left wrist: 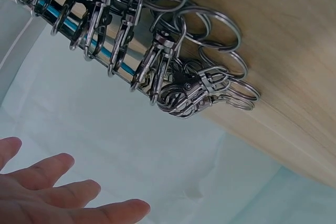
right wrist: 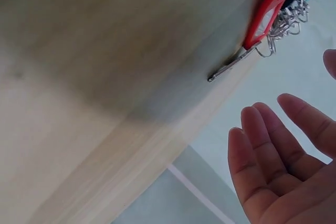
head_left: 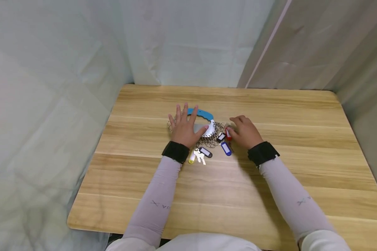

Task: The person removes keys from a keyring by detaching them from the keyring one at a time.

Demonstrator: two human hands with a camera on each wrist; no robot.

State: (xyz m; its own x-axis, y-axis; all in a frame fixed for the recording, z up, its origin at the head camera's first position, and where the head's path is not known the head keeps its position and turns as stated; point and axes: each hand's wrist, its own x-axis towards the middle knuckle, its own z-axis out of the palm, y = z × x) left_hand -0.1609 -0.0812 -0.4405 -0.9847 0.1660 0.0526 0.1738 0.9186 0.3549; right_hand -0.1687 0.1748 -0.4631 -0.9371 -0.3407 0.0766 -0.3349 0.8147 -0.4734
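Note:
A large key holder with a curved blue handle [head_left: 204, 114] and a silver metal plate [head_left: 210, 130] lies on the table. Along its edge hangs a row of metal snap clips [left wrist: 123, 38] with split rings [left wrist: 220, 27]. My left hand [head_left: 184, 131] is spread over its left part, fingers straight, hiding some of it. At the right end, beside the red key tag [head_left: 228, 134], my right hand [head_left: 246, 134] has its fingers loosely bent and grips nothing. A key [right wrist: 226, 70] sticks out by that tag. Nearer me lie a blue tag [head_left: 226, 149] and silver keys [head_left: 200, 157].
Two dark tags, one by the plate [head_left: 221, 137] and one beside the keys [head_left: 205, 152], and a yellow-ended tag [head_left: 191, 160] lie close in. The wooden table [head_left: 301, 167] has rounded corners, with pale curtains [head_left: 188, 42] behind its far edge.

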